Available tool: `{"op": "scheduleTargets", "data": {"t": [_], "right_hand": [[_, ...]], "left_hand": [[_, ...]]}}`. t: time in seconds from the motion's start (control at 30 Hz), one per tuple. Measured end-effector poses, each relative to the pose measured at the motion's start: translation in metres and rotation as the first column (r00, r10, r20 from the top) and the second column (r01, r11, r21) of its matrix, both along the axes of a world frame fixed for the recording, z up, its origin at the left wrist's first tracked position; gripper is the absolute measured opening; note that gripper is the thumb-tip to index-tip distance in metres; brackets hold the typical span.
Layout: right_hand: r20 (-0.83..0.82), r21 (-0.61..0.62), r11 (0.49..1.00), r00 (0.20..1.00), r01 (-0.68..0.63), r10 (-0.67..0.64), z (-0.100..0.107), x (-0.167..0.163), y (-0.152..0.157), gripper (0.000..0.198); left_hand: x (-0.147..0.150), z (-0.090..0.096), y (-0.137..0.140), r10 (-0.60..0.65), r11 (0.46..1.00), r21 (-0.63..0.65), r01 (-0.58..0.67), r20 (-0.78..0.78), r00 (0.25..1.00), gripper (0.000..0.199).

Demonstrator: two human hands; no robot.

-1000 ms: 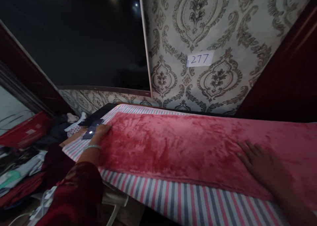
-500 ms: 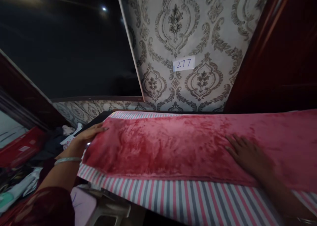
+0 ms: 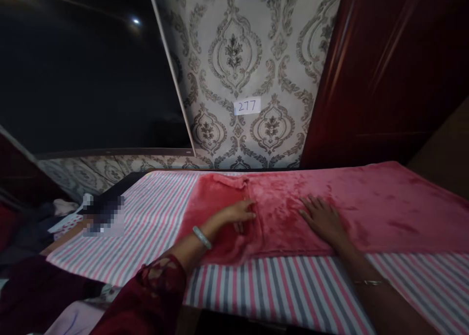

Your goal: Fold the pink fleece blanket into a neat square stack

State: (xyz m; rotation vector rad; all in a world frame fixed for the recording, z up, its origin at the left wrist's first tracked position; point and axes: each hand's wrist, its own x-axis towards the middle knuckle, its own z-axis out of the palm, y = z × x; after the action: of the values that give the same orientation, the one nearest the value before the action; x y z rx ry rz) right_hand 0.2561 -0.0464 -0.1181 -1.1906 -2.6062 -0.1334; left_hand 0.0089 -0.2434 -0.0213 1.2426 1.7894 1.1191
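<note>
A pink-red plush blanket point(image 3: 370, 208) lies lengthwise on a striped pink, grey and white cloth point(image 3: 146, 217). Its left end is turned over towards the right, making a doubled section with a loose, rumpled edge. My left hand point(image 3: 238, 213) is at that edge, fingers bent on the plush fabric; the contact under the fingertips is partly hidden. Flat on the blanket to the right of the fold rests my right hand point(image 3: 322, 218), its fingers spread.
Behind the table stands a patterned wall with a paper label reading 277 point(image 3: 247, 106). A large dark screen point(image 3: 91, 76) is at left, a dark red glossy panel point(image 3: 373, 76) at right. Clothes point(image 3: 25, 227) are piled beyond the left edge.
My left hand has brought the blanket's left end over to the right, uncovering striped cloth at left. My right hand stays flat on the blanket. The view has shifted right.
</note>
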Motion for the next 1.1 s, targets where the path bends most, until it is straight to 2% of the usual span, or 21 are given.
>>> {"op": "scheduleTargets", "data": {"t": [0.07, 0.1, 0.2, 0.27, 0.33, 0.43, 0.5, 0.6, 0.67, 0.77, 0.83, 0.93, 1.1], "right_hand": [[0.007, -0.017, 1.0, 1.0, 0.007, -0.007, 0.003, -0.001, -0.001, 0.055], [0.006, -0.024, 1.0, 1.0, 0.011, -0.011, 0.003, -0.001, -0.001, 0.055], [-0.011, -0.042, 0.999, 1.0, 0.019, -0.019, 0.004, 0.0, 0.0, 0.054], [-0.04, -0.049, 0.999, 0.999, 0.019, -0.021, 0.006, 0.001, -0.001, 0.053], [-0.106, -0.042, 0.999, 0.994, -0.008, 0.004, 0.011, 0.0, -0.005, 0.05], [-0.286, -0.093, 0.982, 0.949, -0.165, 0.132, 0.025, -0.014, -0.023, 0.043], [-0.418, -0.206, 0.927, 0.885, -0.314, 0.207, 0.036, -0.034, -0.04, 0.037], [-0.533, -0.369, 0.802, 0.814, -0.47, 0.231, 0.052, -0.073, -0.065, 0.03], [-0.518, -0.436, 0.769, 0.829, -0.467, 0.209, 0.061, -0.1, -0.076, 0.025], [-0.438, -0.486, 0.786, 0.885, -0.381, 0.158, 0.065, -0.131, -0.081, 0.019], [-0.401, -0.503, 0.799, 0.908, -0.33, 0.122, 0.063, -0.143, -0.082, 0.022], [-0.364, -0.515, 0.816, 0.929, -0.263, 0.07, 0.06, -0.153, -0.084, 0.026], [-0.405, -0.481, 0.834, 0.912, -0.269, 0.06, 0.064, -0.156, -0.086, 0.016]], "left_hand": [[-0.001, -0.007, -0.008, -0.053, 0.996, -0.069, 0.053, 0.0, 0.999, 0.052], [-0.006, -0.007, -0.014, -0.041, 0.997, -0.067, 0.039, -0.031, 0.999, 0.049], [-0.033, 0.003, -0.035, 0.166, 0.985, 0.079, -0.152, -0.213, 0.963, 0.031], [-0.058, 0.012, -0.051, 0.333, 0.941, 0.17, -0.293, -0.292, 0.897, 0.023], [-0.084, 0.019, -0.068, 0.441, 0.897, 0.191, -0.399, -0.301, 0.846, 0.023], [-0.118, 0.022, -0.092, 0.588, 0.809, 0.183, -0.559, -0.279, 0.759, 0.031], [-0.133, 0.017, -0.104, 0.646, 0.761, 0.13, -0.635, -0.234, 0.726, 0.035], [-0.142, 0.002, -0.11, 0.677, 0.732, 0.031, -0.681, -0.14, 0.722, 0.032], [-0.142, -0.009, -0.109, 0.687, 0.725, -0.003, -0.689, -0.077, 0.723, 0.028], [-0.14, -0.02, -0.106, 0.69, 0.724, -0.028, -0.689, 0.015, 0.724, 0.033], [-0.138, -0.024, -0.106, 0.683, 0.73, -0.034, -0.682, 0.071, 0.727, 0.043], [-0.137, -0.03, -0.11, 0.667, 0.741, -0.01, -0.671, 0.126, 0.735, 0.055], [-0.138, -0.041, -0.114, 0.662, 0.737, 0.054, -0.674, 0.145, 0.735, 0.066]]}}
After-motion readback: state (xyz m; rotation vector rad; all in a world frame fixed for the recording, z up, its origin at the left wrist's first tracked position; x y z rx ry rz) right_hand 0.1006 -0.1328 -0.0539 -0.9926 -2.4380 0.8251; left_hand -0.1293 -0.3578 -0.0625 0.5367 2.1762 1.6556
